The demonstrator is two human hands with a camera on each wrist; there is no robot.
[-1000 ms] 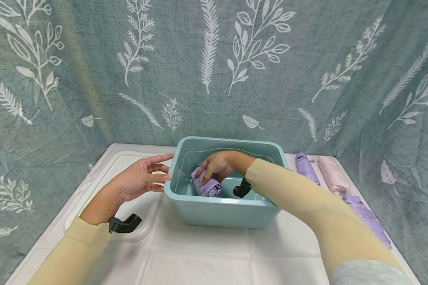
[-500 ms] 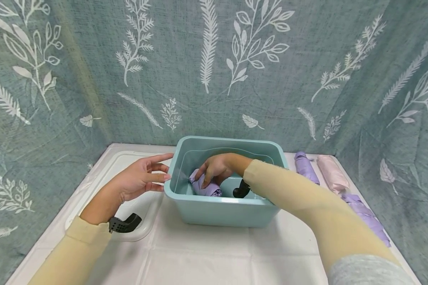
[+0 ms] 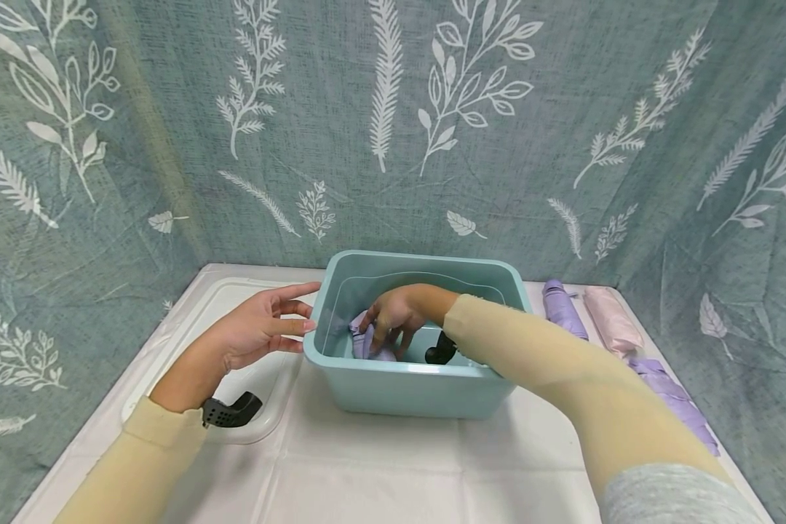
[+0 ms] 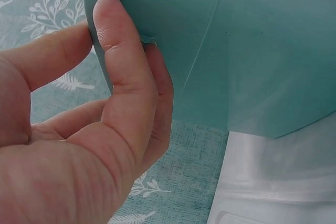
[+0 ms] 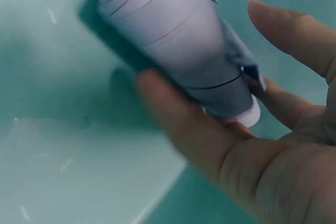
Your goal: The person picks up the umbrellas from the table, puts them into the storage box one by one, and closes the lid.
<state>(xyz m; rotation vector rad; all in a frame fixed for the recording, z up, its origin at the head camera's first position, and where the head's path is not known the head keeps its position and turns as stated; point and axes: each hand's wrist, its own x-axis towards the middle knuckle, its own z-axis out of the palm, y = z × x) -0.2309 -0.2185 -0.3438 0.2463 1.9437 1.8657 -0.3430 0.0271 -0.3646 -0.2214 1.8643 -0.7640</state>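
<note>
A light-blue plastic bin (image 3: pixel 409 393) stands on the white-covered table. Inside it, towards its left end, lies a folded lavender umbrella (image 3: pixel 362 342). My right hand (image 3: pixel 396 316) reaches down into the bin over the umbrella and hides part of it. In the right wrist view, the hand's fingers (image 5: pixel 184 124) are spread around the end of the umbrella (image 5: pixel 184 40), with the thumb apart from it. My left hand (image 3: pixel 255 327) is at the bin's left end, its fingertips touching the rim. The left wrist view has its fingers (image 4: pixel 128 72) against the bin's outside wall (image 4: pixel 252 51).
A white lid (image 3: pixel 229 306) lies flat on the table under the left hand. At the right lie a folded lavender umbrella (image 3: pixel 563 309), a pink one (image 3: pixel 610 320) and another lavender one (image 3: pixel 675 404). A patterned green curtain (image 3: pixel 340 145) surrounds the table.
My right hand has shifted slightly and its fingers have spread on the umbrella, covering more of its near end. The left hand has stayed at the rim.
</note>
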